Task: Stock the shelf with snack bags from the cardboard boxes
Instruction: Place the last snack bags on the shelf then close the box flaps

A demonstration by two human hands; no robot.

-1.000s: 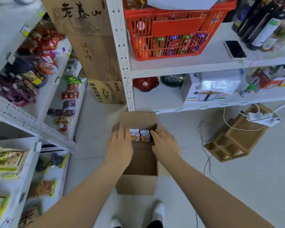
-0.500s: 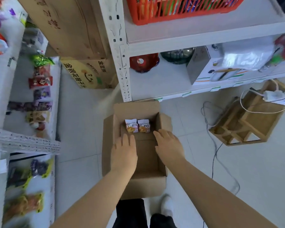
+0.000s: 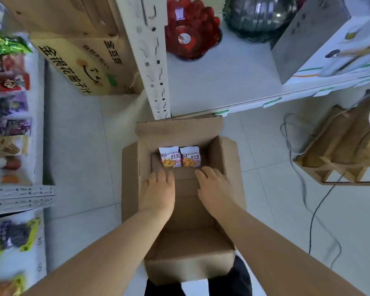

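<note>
One open cardboard box (image 3: 129,180) is set on the floor, far flap against the shelf post (image 3: 150,60). Two snack bags are counted at the far wall, left bag (image 3: 169,157) and right bag (image 3: 190,156), touching. The box floor nearer is open. Left hand (image 3: 158,191) and right hand (image 3: 214,189) are held inside, fingers relaxed, nothing grasped.

The box (image 3: 229,159) is open on top, walls closing each side. Two bags (image 3: 169,157) sit at its far wall, bare cardboard before them. A shelf post (image 3: 152,60) stands just beyond.
</note>
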